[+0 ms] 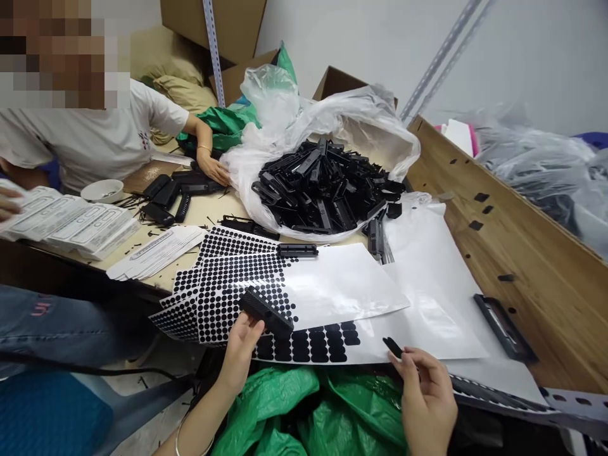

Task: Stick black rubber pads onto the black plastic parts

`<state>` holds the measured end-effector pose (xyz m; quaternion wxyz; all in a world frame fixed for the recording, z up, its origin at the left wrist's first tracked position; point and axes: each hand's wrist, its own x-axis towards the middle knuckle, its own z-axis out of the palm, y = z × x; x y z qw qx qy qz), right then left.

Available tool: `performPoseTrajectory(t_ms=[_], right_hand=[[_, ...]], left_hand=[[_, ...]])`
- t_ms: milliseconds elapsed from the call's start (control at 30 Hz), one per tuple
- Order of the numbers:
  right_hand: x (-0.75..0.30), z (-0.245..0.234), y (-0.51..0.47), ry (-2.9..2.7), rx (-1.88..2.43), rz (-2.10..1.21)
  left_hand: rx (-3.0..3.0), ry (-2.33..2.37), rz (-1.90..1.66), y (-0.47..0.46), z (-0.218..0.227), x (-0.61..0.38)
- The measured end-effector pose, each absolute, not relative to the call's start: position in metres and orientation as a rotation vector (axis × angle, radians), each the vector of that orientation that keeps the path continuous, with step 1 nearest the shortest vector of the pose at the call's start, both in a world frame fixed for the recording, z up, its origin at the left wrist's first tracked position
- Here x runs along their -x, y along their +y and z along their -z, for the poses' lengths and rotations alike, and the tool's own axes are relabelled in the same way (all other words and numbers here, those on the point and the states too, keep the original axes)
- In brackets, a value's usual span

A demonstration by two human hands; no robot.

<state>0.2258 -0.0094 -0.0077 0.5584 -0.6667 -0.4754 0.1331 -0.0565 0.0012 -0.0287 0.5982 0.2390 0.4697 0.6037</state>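
Observation:
My left hand (242, 347) is closed on a long black plastic part (266, 311), held tilted above a white sheet of black round stickers (228, 278). My right hand (425, 396) pinches a small black oval sticker (392, 346) between thumb and fingertip, over the near edge of the sheets. More black oval stickers (313, 345) lie on the sheet between my hands. Bare white backing sheets (342, 285) are spread to the right.
A clear plastic bag (332, 120) holds a heap of black plastic parts (323, 183). Across the table a person in a white shirt (95, 136) handles black parts beside stacked printed cards (66, 221). A wooden divider (522, 253) stands right; a green bag (308, 411) lies below.

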Motion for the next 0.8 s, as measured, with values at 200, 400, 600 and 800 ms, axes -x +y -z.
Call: performPoseTrajectory(t_ms=[200, 400, 600, 800], right_hand=[[-0.210, 0.000, -0.009, -0.909, 1.520, -0.543], [-0.140, -0.019, -0.013, -0.827, 1.243, -1.073], [-0.080, -0.019, -0.016, -0.714, 1.181, -1.181], [-0.079, -0.005, -0.023, -0.855, 1.323, -0.882]], left_hand=[[-0.509, 1.034, -1.447, 0.009, 0.021, 0.050], [-0.563, 0.921, -1.224, -0.009, 0.015, 0.052], [-0.660, 0.730, -1.110, -0.025, -0.002, 0.053], [-0.628, 0.800, -1.091, -0.028, 0.003, 0.053]])
